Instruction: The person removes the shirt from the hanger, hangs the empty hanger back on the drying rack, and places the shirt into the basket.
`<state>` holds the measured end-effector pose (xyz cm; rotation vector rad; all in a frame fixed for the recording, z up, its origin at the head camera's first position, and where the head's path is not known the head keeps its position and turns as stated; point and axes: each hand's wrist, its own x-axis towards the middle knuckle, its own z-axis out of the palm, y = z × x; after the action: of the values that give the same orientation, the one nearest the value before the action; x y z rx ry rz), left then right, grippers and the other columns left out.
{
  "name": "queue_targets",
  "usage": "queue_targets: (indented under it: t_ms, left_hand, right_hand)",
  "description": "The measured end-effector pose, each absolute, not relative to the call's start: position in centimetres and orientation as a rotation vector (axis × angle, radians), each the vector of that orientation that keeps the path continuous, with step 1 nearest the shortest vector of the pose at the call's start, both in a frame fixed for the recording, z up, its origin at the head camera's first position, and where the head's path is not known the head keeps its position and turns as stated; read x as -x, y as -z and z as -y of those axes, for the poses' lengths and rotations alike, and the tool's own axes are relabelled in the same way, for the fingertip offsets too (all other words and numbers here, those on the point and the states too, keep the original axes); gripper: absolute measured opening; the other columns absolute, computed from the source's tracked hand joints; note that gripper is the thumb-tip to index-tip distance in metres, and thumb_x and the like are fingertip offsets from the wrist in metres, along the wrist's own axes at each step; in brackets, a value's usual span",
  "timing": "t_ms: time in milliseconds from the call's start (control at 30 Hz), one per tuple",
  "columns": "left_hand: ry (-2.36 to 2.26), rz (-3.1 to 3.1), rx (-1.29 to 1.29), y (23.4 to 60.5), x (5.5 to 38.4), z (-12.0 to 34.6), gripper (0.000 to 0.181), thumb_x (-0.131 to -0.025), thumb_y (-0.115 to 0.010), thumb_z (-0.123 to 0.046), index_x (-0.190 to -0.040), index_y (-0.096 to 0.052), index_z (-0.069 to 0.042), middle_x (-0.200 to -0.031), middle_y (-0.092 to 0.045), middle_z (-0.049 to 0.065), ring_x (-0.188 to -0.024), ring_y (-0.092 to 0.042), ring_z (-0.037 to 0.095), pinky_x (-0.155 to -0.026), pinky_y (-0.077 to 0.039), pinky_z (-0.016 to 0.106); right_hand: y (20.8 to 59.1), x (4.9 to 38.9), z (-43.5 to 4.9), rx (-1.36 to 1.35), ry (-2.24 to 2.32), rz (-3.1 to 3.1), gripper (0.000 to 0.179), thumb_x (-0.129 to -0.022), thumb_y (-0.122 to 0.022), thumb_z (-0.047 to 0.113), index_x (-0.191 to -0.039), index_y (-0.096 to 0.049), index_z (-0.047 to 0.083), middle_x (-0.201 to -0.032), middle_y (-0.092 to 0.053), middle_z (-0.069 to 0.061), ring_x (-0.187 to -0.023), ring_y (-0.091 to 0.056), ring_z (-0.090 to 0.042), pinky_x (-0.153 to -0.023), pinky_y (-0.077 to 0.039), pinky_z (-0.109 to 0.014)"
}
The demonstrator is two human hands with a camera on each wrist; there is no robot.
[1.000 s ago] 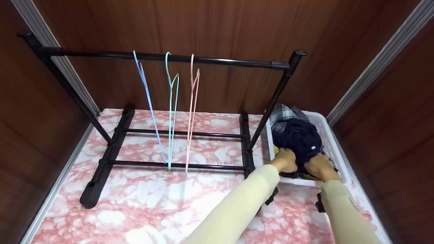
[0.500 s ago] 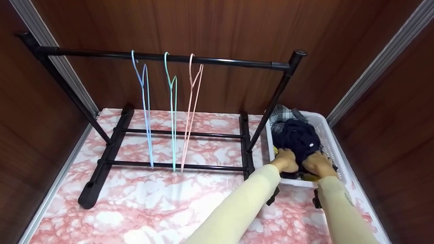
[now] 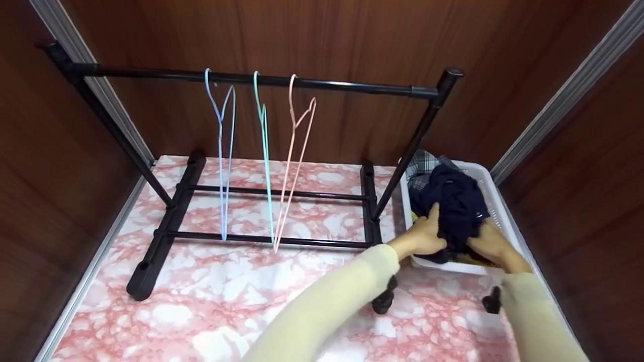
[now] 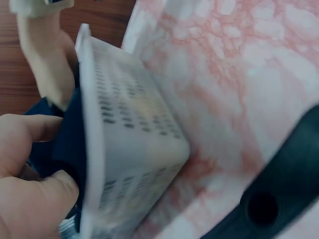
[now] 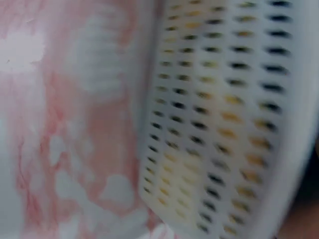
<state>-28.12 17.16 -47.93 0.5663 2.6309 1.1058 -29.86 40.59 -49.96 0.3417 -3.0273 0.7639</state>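
Observation:
A dark navy garment lies bunched on top of other clothes in a white plastic basket at the right of the head view. My left hand grips its near left side; in the left wrist view thumb and fingers of the left hand close on the navy cloth. The right hand holds the near right side of the same garment, its fingertips partly hidden in the cloth. Under it shows a grey plaid cloth at the back of the basket. The right wrist view is blurred and mostly shows the perforated basket wall.
A black clothes rack stands left of the basket. From its bar hang a blue hanger, a green hanger and a pink hanger. Brown wood-grain panels surround the pink-and-white marbled floor.
Both hands have drawn slightly apart and the navy garment between them has spread and shifted. The hangers have swung on the bar. The head view has moved a little.

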Motion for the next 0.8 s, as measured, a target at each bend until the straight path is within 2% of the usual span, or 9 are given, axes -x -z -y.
queue_targets:
  t_ms: [67,167,300,367,567,600,667,800]
  left_hand:
    - [-1.109,-2.686,-0.633,47.6,28.0,-16.2,0.098,-0.094,-0.071,-0.019,-0.172,-0.011,-0.016,-0.155,-0.053,0.018,-0.143,-0.050,0.019,-0.113,-0.042,0.024]
    - [-1.065,-2.786,-0.691,47.2,28.2,-14.9,0.098,-0.094,-0.072,-0.018,-0.172,-0.013,-0.019,-0.149,-0.058,0.018,-0.138,-0.055,0.023,-0.113,-0.044,0.026]
    - [-1.030,-2.861,-0.727,47.0,28.6,-13.5,0.095,-0.096,-0.072,-0.017,-0.172,-0.016,-0.018,-0.147,-0.059,0.015,-0.138,-0.054,0.028,-0.116,-0.042,0.029]
    - [-1.026,-2.884,-0.738,47.1,28.8,-12.7,0.093,-0.097,-0.071,-0.017,-0.172,-0.016,-0.018,-0.148,-0.059,0.012,-0.140,-0.053,0.028,-0.118,-0.040,0.030]
    - [-1.114,-2.888,-0.685,47.3,28.7,-10.1,0.095,-0.097,-0.073,-0.016,-0.172,-0.015,-0.023,-0.153,-0.055,0.009,-0.142,-0.050,0.028,-0.121,-0.039,0.037]
    - [-1.126,-2.885,-0.692,47.3,28.6,-9.6,0.095,-0.097,-0.073,-0.015,-0.172,-0.015,-0.023,-0.158,-0.052,0.009,-0.145,-0.047,0.029,-0.124,-0.036,0.038]
    - [-1.129,-2.888,-0.717,47.5,28.3,-8.5,0.094,-0.097,-0.072,-0.015,-0.172,-0.015,-0.023,-0.157,-0.052,0.011,-0.144,-0.049,0.030,-0.123,-0.037,0.039]
    - [-1.135,-2.865,-0.774,48.1,27.3,-5.6,0.090,-0.100,-0.069,-0.016,-0.172,-0.015,-0.022,-0.156,-0.051,0.013,-0.142,-0.050,0.032,-0.122,-0.039,0.042]
  right_hand:
    - [49.3,29.6,-41.3,-0.426,-0.906,2.924,0.078,-0.086,-0.079,0.013,-0.147,-0.042,-0.019,-0.146,-0.043,-0.045,-0.136,-0.041,-0.057,-0.116,-0.032,-0.068]
    - [47.6,29.0,-42.2,-0.488,-0.997,2.869,0.099,-0.080,-0.089,0.013,-0.161,-0.035,-0.004,-0.162,-0.024,-0.042,-0.149,-0.024,-0.058,-0.116,-0.021,-0.078]
    - [45.2,28.1,-43.1,-0.452,-1.008,2.874,0.117,-0.082,-0.087,0.017,-0.171,-0.012,0.012,-0.170,0.008,-0.039,-0.155,0.006,-0.062,-0.110,-0.005,-0.089]
    - [44.3,27.6,-43.4,-0.422,-1.039,2.865,0.115,-0.086,-0.083,0.015,-0.172,-0.006,0.016,-0.170,0.012,-0.037,-0.155,0.009,-0.061,-0.110,-0.002,-0.090]
    - [43.1,26.5,-43.9,-0.335,-1.027,2.746,0.101,-0.095,-0.066,0.009,-0.172,-0.001,0.017,-0.173,0.009,-0.033,-0.158,0.008,-0.055,-0.120,0.004,-0.078]
    - [43.0,26.3,-43.9,-0.309,-1.009,2.728,0.098,-0.097,-0.064,0.011,-0.172,-0.002,0.016,-0.173,0.007,-0.033,-0.159,0.007,-0.054,-0.122,0.003,-0.076]
    - [42.9,25.8,-44.0,-0.258,-0.967,2.702,0.092,-0.101,-0.062,0.016,-0.172,-0.004,0.014,-0.173,0.002,-0.034,-0.159,0.002,-0.053,-0.124,0.001,-0.072]
    - [42.7,24.5,-43.7,-0.209,-0.912,2.667,0.083,-0.105,-0.060,0.023,-0.171,-0.012,0.010,-0.172,-0.009,-0.034,-0.158,-0.007,-0.055,-0.125,-0.005,-0.073]
